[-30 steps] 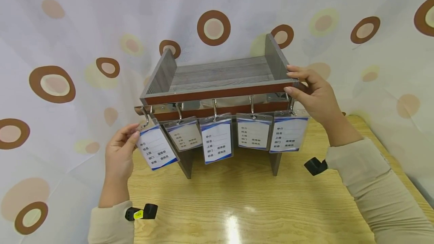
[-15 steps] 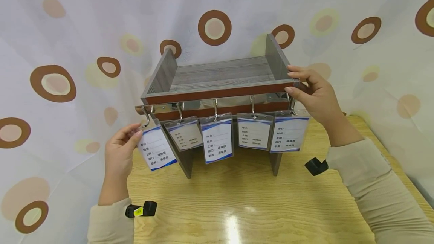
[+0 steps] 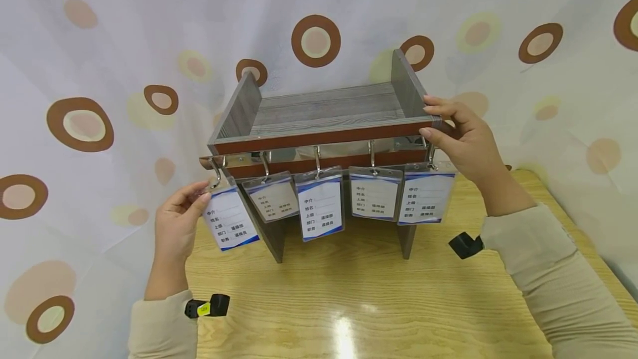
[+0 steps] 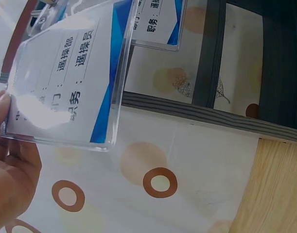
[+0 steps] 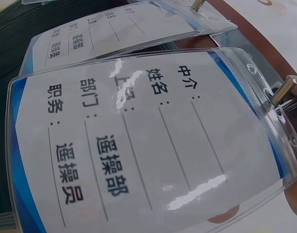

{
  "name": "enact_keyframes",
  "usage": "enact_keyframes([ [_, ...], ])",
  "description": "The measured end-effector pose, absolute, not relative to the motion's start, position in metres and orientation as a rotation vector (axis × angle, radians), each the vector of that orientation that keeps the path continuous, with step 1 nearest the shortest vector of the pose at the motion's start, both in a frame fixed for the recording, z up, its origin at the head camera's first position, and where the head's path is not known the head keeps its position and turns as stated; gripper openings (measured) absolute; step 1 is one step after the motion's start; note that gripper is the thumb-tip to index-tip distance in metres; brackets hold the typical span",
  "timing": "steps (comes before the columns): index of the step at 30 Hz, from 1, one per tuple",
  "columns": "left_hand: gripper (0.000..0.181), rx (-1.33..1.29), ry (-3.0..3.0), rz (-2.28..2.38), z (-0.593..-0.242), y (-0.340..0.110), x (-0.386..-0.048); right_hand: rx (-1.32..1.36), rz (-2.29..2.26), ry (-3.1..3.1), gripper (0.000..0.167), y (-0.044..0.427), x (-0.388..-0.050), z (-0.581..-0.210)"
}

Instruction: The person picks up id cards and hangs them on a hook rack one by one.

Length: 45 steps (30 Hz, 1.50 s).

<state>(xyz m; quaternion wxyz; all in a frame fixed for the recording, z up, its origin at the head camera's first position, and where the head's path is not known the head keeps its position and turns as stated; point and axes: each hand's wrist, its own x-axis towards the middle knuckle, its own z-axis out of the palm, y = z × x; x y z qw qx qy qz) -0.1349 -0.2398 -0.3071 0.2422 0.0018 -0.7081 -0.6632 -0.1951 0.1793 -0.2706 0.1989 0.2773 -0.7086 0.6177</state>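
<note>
In the head view my left hand (image 3: 175, 225) pinches the upper left edge of a clear-sleeved name badge (image 3: 230, 219) between thumb and fingers. The badge hangs tilted below the leftmost metal hook (image 3: 215, 172); whether the hook passes through its slot is hard to tell. In the left wrist view the same badge (image 4: 65, 82) fills the upper left, its sleeve catching glare. My right hand (image 3: 466, 140) grips the front right corner of a grey wooden shelf (image 3: 326, 107), thumb on its front. Just below it hangs the rightmost badge (image 3: 427, 195), close up in the right wrist view.
Three more badges, among them a middle badge (image 3: 320, 206), hang from the shiny hook rail (image 3: 284, 154). The shelf's legs (image 3: 407, 241) stand on a light wooden table (image 3: 344, 292). A patterned cloth (image 3: 199, 15) hangs behind and at the sides.
The leftmost badge's lower end has swung slightly left, and my left fingertips have shifted slightly right. My right hand keeps its grip on the shelf corner.
</note>
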Motion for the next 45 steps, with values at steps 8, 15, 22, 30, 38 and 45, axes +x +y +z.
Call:
enact_keyframes([
  [8,0.02,-0.012,-1.923,-1.809,-0.314,-0.242,-0.141,0.795,1.741,-1.96,0.03,0.177,-0.193,-0.27],
  [15,0.016,0.03,-1.973,-1.731,-0.316,-0.244,-0.145,0.782,1.707,-1.987,0.03,0.175,-0.192,-0.269],
  [22,0.017,-0.012,-1.966,-1.707,-0.317,-0.245,-0.148,0.779,1.67,-2.022,0.031,0.175,-0.193,-0.269],
  [30,0.019,-0.12,-1.863,-1.802,-0.319,-0.245,-0.149,0.773,1.604,-2.07,0.034,0.178,-0.193,-0.269],
  [38,0.019,-0.18,-1.809,-1.824,-0.32,-0.245,-0.148,0.719,1.586,-2.1,0.034,0.179,-0.191,-0.269],
  [45,0.017,-0.139,-1.834,-1.809,-0.318,-0.247,-0.145,0.675,1.553,-2.092,0.034,0.18,-0.19,-0.269],
])
